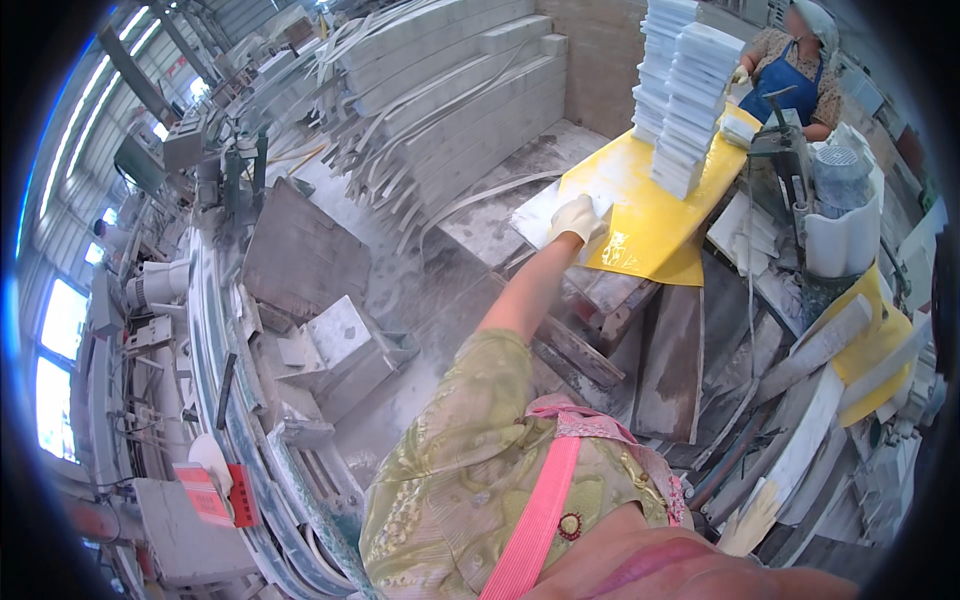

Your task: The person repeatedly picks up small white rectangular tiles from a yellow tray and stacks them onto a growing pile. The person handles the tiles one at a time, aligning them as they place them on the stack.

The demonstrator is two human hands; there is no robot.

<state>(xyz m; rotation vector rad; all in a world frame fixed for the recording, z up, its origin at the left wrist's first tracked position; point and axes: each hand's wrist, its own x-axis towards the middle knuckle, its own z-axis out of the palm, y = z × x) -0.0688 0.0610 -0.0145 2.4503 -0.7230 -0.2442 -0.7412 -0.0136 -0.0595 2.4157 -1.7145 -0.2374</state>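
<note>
My left hand [576,222], in a white glove, reaches forward to the near left part of a yellow sheet [652,236] on a work table. Its fingers are curled down, and what they hold, if anything, is hidden. White powder or a pale film covers the sheet around it. Just beyond stand tall stacks of white stone-like slabs [690,110]. At the lower right, a cream glove [752,518] shows beside a long pale strip; it seems to be my right hand, but its fingers cannot be made out clearly.
A co-worker in a blue apron [785,85] stands behind the stacks. Grey slabs [460,100] are piled at the back. A metal stand [790,160] and a white bucket-like container [842,225] are at the right. A curved rail [215,370] and stone offcuts [340,345] lie left.
</note>
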